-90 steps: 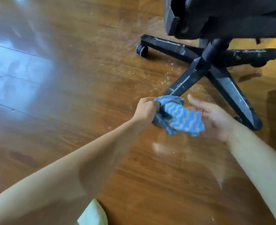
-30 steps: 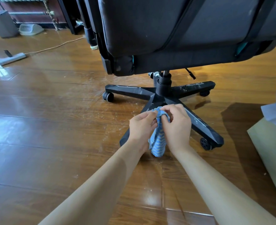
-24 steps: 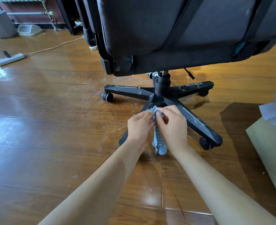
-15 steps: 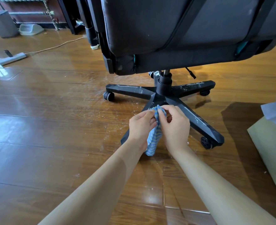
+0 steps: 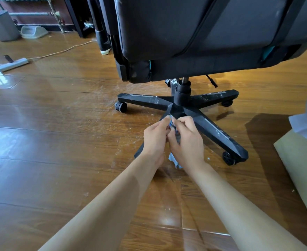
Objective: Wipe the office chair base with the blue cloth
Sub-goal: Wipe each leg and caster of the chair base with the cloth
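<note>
The black star-shaped chair base (image 5: 219,132) stands on the wooden floor, its legs streaked with white dust, under the black seat (image 5: 212,33). My left hand (image 5: 155,138) and my right hand (image 5: 187,142) are pressed together over the near leg of the base. Both pinch the blue cloth (image 5: 174,161), which is bunched between them. Only a bit of it shows at my fingertips and a corner hangs below my right palm. The near leg is mostly hidden behind my hands.
White crumbs lie on the floor (image 5: 58,142) around the base. A beige roll or cushion (image 5: 304,165) lies at the right edge. Far left stand a grey bin (image 5: 1,26), a power strip (image 5: 13,64) with a cord, and dark furniture legs (image 5: 102,33).
Since three seconds ago the view has lifted to show the whole chair. My hands have closed together and gathered the cloth, so less of it shows than half a second ago.
</note>
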Demonstrator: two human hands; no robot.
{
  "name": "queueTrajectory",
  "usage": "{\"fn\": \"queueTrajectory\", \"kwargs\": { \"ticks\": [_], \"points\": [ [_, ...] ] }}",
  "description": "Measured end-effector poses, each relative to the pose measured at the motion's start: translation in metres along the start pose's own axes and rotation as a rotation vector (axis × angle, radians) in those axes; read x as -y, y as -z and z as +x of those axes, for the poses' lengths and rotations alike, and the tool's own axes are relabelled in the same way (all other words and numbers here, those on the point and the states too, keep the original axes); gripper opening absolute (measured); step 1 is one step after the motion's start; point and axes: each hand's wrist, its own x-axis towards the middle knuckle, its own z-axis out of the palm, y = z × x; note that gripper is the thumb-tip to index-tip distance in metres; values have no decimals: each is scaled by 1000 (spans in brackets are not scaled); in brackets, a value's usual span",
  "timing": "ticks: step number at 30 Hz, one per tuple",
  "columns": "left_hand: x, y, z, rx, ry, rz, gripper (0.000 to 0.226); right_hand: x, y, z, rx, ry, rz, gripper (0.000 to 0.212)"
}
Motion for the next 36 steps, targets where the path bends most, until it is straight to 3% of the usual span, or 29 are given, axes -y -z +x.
{"fn": "queueTrajectory", "kwargs": {
  "ticks": [3, 5, 8, 10, 12, 15, 17, 19, 23, 32, 34, 36],
  "points": [
    [0, 6, 3, 31, -63, 39, 24, 0, 1, -1, 46, 50, 81, 31],
    [-4, 12, 7, 38, -104, 26, 18, -1, 5, 3, -19, 24, 245, 31],
    [-16, 23, 14, 119, -138, 56, 18, -9, 10, 17, -115, -369, 522, 23],
    [-26, 28, 17, 195, -149, 124, 19, -20, 13, 29, 22, -665, 720, 23],
    [-32, 32, 20, 244, -148, 175, 19, -34, 16, 38, 264, -789, 876, 39],
    [-37, 37, 24, 271, -150, 189, 19, -46, 18, 41, 475, -714, 1091, 37],
    [-37, 40, 24, 269, -148, 177, 20, -47, 20, 41, 486, -681, 1138, 26],
    [-36, 43, 25, 245, -138, 151, 19, -47, 23, 42, 467, -666, 1129, 30],
    [-28, 49, 30, 154, -180, 165, 20, -36, 26, 44, 396, -561, 1001, 18],
    [-32, 53, 35, 61, -279, 206, 26, -12, 30, 51, 243, -239, 656, 22],
    [-35, 50, 36, 162, -181, 67, 39, -6, 30, 56, 196, -216, 652, 21],
    [-25, 50, 32, 388, -37, -37, 55, -4, 29, 61, 169, -244, 657, 22]
  ]
}}
